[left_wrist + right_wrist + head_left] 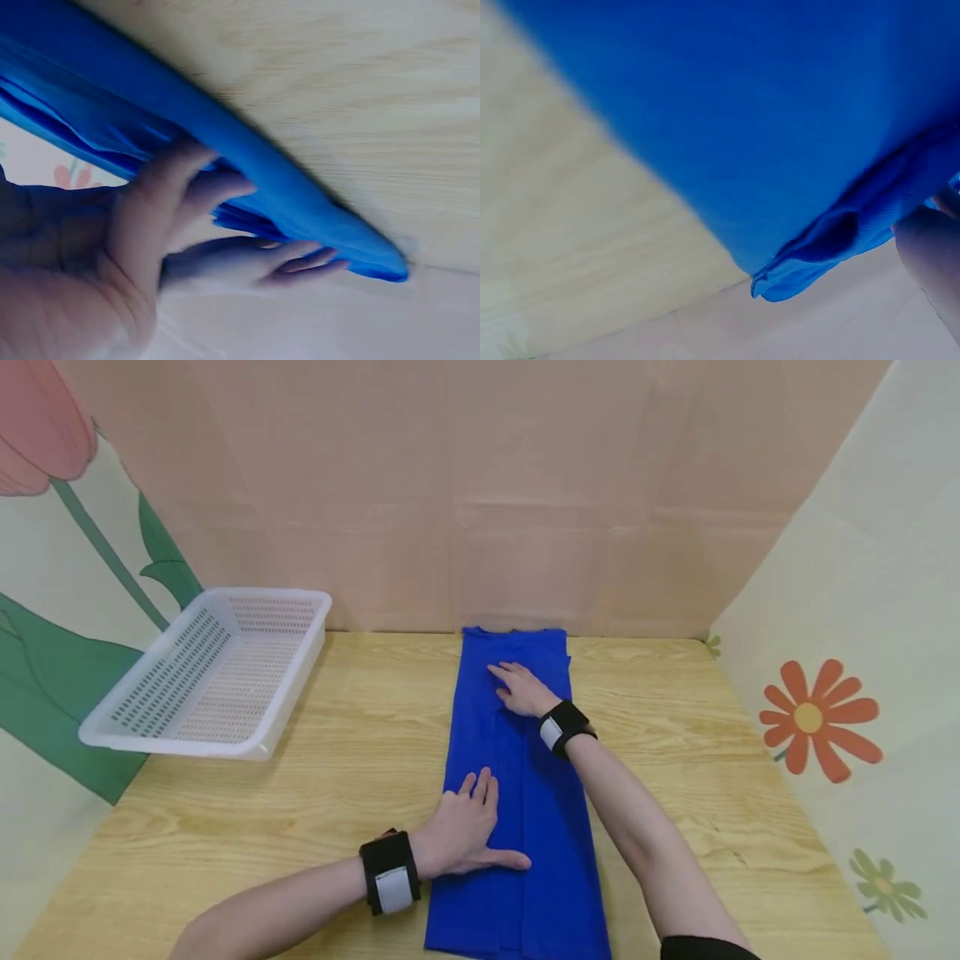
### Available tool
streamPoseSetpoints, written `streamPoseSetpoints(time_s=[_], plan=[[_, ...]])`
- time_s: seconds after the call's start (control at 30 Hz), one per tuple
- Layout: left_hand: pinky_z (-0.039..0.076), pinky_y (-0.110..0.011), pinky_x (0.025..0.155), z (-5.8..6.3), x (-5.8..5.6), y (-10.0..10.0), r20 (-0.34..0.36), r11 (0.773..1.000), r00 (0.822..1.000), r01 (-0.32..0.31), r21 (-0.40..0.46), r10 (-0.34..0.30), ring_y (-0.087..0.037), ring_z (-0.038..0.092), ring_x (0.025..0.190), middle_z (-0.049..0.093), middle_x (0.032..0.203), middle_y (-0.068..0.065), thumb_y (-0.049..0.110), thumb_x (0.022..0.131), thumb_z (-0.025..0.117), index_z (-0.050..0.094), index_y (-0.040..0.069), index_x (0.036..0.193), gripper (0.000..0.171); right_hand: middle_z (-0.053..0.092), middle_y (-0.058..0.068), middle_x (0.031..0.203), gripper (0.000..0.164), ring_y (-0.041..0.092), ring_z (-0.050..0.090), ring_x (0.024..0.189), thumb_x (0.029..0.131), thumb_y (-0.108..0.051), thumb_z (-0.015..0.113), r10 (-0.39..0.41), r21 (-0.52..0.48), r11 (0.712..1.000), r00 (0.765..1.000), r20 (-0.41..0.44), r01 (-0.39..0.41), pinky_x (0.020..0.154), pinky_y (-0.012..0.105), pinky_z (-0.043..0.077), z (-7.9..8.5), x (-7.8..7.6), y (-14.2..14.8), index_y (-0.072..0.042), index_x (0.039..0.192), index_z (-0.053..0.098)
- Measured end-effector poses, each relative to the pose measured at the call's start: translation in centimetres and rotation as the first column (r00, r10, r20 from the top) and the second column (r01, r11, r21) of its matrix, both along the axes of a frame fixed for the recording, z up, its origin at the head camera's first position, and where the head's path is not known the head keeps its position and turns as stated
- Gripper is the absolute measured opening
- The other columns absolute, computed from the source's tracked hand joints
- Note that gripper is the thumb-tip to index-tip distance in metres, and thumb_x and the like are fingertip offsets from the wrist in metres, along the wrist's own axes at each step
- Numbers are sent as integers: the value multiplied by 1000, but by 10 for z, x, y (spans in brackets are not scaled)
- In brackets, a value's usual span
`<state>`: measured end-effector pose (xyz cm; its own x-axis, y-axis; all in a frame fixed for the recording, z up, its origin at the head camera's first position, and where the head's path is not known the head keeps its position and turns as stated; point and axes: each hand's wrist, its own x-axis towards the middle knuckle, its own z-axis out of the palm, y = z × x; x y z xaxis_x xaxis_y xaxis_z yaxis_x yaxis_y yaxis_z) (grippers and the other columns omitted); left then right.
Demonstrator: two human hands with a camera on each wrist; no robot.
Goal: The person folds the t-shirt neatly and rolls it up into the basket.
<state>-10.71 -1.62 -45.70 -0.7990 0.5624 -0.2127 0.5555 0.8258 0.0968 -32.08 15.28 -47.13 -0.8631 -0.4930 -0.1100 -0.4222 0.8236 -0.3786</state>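
Note:
A blue shirt [555, 827] lies folded into a long narrow strip, running from the near edge of the view to the back edge of the table. On its nearer half rests my left hand [463, 827], fingers extended forward and thumb stretched out to the right. My right hand [522, 691] lies farther up the strip, palm down with its fingers pointing left. In the left wrist view, both hands touch the shirt [262, 176]. The right wrist view shows layered folds at the end of the shirt [727, 112], with part of my right hand [930, 247] at the edge.
At the back left, a white perforated plastic basket [258, 747] holds nothing. The wooden table [675, 718] extends on both sides of the shirt. A plain pinkish backdrop [390, 527] stands behind, with flower-patterned panels [885, 627] at the sides.

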Motion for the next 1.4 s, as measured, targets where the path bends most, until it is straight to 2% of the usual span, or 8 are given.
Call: streamPoseSetpoints(time_s=[0.27, 0.47, 0.7, 0.83, 0.93, 1.03, 1.17, 1.4], plan=[[41, -44, 117, 1, -12, -28, 126, 977, 987, 76, 197, -102, -31, 40, 148, 32, 164, -13, 56, 106, 34, 26, 5, 159, 74, 48, 25, 150, 43, 44, 40, 143, 102, -15, 56, 5, -129, 991, 990, -141, -24, 119, 58, 31, 7, 27, 23, -3, 143, 55], [38, -42, 118, 5, -19, -44, 120, 953, 971, 170, 249, -205, -31, 39, 148, 34, 163, -18, 22, 111, 35, 25, 0, 158, 53, 64, 19, 124, 32, 39, 55, 118, 99, -12, 62, 17, -148, 988, 976, -216, -50, 103, 53, 46, 10, 56, 39, -4, 129, 67], [38, -38, 119, 7, -21, -51, 112, 939, 956, 235, 251, -269, -25, 38, 150, 31, 164, -14, 6, 105, 45, 24, 3, 158, 57, 65, 14, 106, 28, 30, 57, 98, 93, -10, 70, 5, -116, 992, 960, -278, -39, 86, 45, 50, 5, 89, 55, -4, 120, 72], [46, -32, 112, 8, -23, -55, 119, 919, 944, 261, 295, -306, -21, 50, 138, 34, 161, -12, 2, 101, 52, 29, 5, 156, 61, 65, 10, 95, 28, 25, 55, 88, 88, -11, 75, 19, -93, 994, 949, -314, -51, 79, 41, 48, 5, 104, 60, -6, 116, 73], [50, -26, 103, 10, -24, -57, 208, 916, 933, 215, 338, -295, -17, 53, 127, 30, 160, -8, 4, 96, 61, 30, 8, 156, 68, 63, 5, 87, 26, 20, 53, 83, 86, -14, 78, 35, -75, 995, 951, -306, -61, 75, 37, 46, 7, 115, 64, -7, 111, 74], [47, -28, 106, 10, -25, -59, 300, 921, 915, 155, 358, -271, -17, 47, 130, 24, 160, -6, 12, 90, 71, 27, 10, 157, 80, 61, 1, 82, 22, 17, 51, 79, 86, -16, 80, 41, -74, 995, 963, -265, -62, 71, 33, 43, 11, 127, 68, -9, 106, 74], [41, -35, 116, 10, -25, -60, 339, 925, 903, 136, 354, -263, -18, 41, 138, 23, 159, -5, 24, 85, 79, 25, 11, 157, 92, 60, -2, 80, 18, 14, 52, 77, 85, -18, 80, 64, -76, 994, 973, -221, -83, 70, 29, 42, 14, 143, 75, -11, 100, 73], [39, -37, 118, 14, -24, -63, 408, 926, 875, 109, 362, -263, -18, 36, 142, 22, 158, -2, 27, 81, 84, 24, 14, 158, 99, 61, -5, 83, 17, 13, 54, 80, 84, -25, 82, 158, -84, 981, 971, -179, -175, 71, 27, 43, 16, 171, 85, -17, 93, 70]])
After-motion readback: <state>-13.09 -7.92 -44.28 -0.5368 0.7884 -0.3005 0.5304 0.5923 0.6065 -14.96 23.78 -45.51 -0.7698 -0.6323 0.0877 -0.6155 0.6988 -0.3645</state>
